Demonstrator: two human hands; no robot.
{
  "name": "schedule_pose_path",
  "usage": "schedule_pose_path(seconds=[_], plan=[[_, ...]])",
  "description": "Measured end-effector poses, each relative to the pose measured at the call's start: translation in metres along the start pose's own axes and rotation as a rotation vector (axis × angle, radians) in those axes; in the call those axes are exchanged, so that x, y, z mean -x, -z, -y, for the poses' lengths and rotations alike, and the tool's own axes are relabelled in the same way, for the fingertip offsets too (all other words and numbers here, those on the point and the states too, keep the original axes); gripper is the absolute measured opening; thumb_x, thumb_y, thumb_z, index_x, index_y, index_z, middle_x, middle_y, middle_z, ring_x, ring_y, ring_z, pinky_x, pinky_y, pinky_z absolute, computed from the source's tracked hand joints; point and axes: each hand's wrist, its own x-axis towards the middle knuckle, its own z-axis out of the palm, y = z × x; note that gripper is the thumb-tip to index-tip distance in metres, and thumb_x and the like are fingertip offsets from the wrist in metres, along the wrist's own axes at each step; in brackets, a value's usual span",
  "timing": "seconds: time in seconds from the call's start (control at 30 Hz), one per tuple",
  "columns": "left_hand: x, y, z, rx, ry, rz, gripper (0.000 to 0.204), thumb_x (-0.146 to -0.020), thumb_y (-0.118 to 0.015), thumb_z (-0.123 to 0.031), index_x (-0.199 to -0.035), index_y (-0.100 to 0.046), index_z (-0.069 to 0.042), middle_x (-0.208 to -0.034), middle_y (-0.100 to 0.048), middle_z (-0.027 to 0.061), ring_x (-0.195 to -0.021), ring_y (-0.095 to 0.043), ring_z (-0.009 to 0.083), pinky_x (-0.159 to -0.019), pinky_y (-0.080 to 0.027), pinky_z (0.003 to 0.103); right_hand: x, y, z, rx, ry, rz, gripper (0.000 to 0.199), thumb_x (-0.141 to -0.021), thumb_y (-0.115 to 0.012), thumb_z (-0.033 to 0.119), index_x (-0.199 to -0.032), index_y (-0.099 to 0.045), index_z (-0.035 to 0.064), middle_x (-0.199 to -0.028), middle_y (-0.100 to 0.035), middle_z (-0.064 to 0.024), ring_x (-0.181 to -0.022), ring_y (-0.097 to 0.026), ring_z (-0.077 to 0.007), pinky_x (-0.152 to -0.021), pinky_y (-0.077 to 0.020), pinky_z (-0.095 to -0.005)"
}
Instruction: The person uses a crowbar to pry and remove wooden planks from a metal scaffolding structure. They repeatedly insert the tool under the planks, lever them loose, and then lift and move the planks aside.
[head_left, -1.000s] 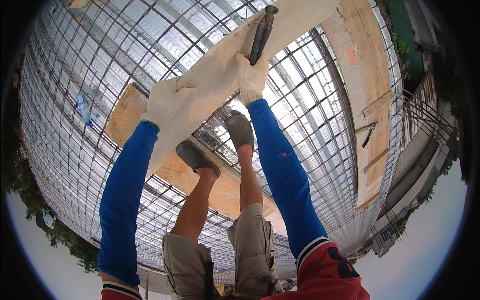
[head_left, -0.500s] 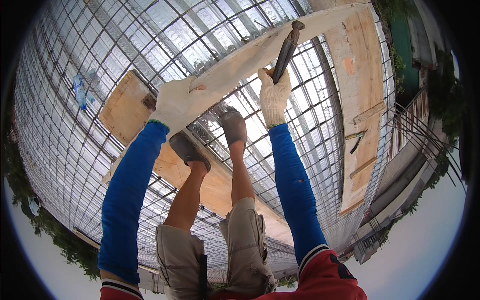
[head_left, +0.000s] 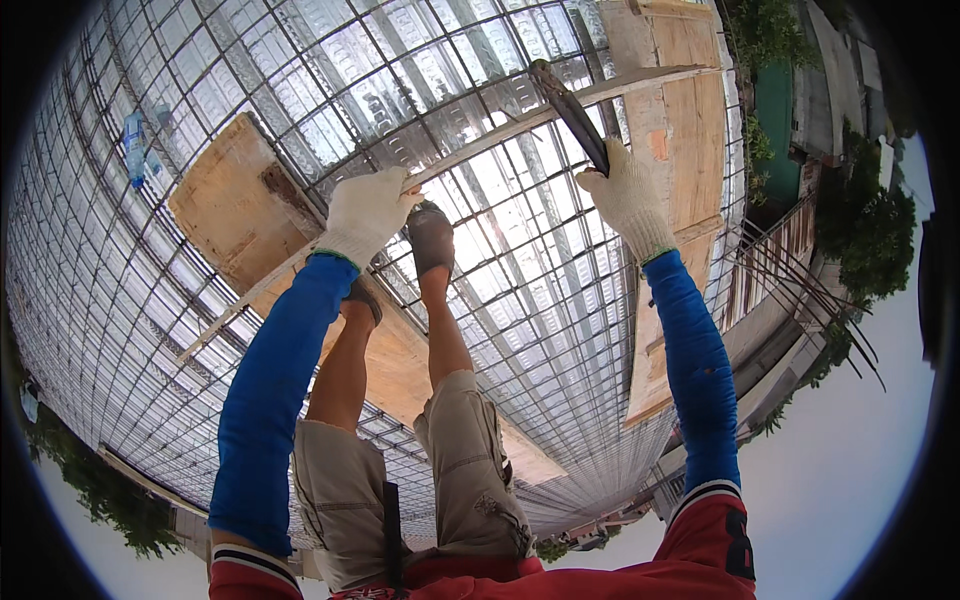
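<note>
Two hands in white knitted work gloves, both on blue-sleeved arms, are at work over a wide grid of steel reinforcing bars.

1. Left hand [head_left: 368, 212]: closed around the long pale wooden batten [head_left: 640, 82], gripping it near its middle. The batten runs slantwise across the rebar mesh [head_left: 300, 90], from the lower left up toward the upper right, where its far end lies across the tall plywood panel [head_left: 690, 130].

2. Right hand [head_left: 625, 198]: clenched on the handle of a dark hammer [head_left: 570, 105], which is raised, its head close to the batten's upper stretch. Whether the head touches the wood cannot be told.

3. Square plywood sheet [head_left: 225, 205]: weathered, tan, lying flat on the mesh to the left of the left hand; a longer board [head_left: 400, 370] runs on from it under the person's legs.

4. Feet: a dark shoe [head_left: 432, 235] stands just beside the left hand, toes close to the batten; the other foot is mostly hidden behind the left forearm.

5. Clear plastic bottle [head_left: 134, 135]: lying on the mesh, well apart, far left.

6. Loose bundle of rusty bars [head_left: 800, 290]: at the right edge of the deck, beyond the plywood panel.

Progress, as judged: the batten is held in place but looks not yet fixed, since one hand grips it and the hammer is lifted. No nail can be made out. Fastening appears to remain.
</note>
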Motion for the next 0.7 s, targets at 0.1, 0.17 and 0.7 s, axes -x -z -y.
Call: schedule_pose_path(seconds=[0.1, 0.17, 0.7], plan=[[-0.002, 0.005, 0.005, 0.054, -0.043, -0.007, 0.044, -0.104, -0.062, -0.054, -0.11, -0.071, -0.011, -0.086, -0.077, 0.0136, -0.084, -0.076, 0.0358, -0.075, -0.06, 0.049, 0.024, 0.006, 0.006, -0.394, -0.058, -0.166, 0.037, -0.093, -0.076, 0.027, -0.109, -0.061, -0.0027, -0.087, -0.067, -0.0144, -0.08, -0.069, -0.0281, -0.076, -0.0563, -0.0444], [-0.003, 0.005, 0.007, 0.037, -0.055, -0.035, 0.044, -0.104, -0.062, -0.054, -0.109, -0.07, -0.01, -0.087, -0.077, 0.014, -0.085, -0.077, 0.0358, -0.076, -0.06, 0.049, 0.041, 0.005, 0.013, -0.569, -0.119, -0.229, 0.029, -0.092, -0.078, 0.022, -0.101, -0.06, 0.0013, -0.082, -0.059, -0.0052, -0.073, -0.059, -0.015, -0.069, -0.0522, -0.0364], [-0.001, 0.005, 0.007, 0.07, -0.086, -0.07, 0.042, -0.105, -0.06, -0.05, -0.11, -0.071, -0.01, -0.094, -0.078, 0.0144, -0.092, -0.076, 0.0365, -0.08, -0.06, 0.049, 0.015, 0.045, -0.034, -0.012, 0.119, -0.05, 0.041, -0.095, -0.078, 0.023, -0.127, -0.061, 0.0038, -0.096, -0.078, -0.0114, -0.087, -0.078, -0.0256, -0.075, -0.0606, -0.0408]])
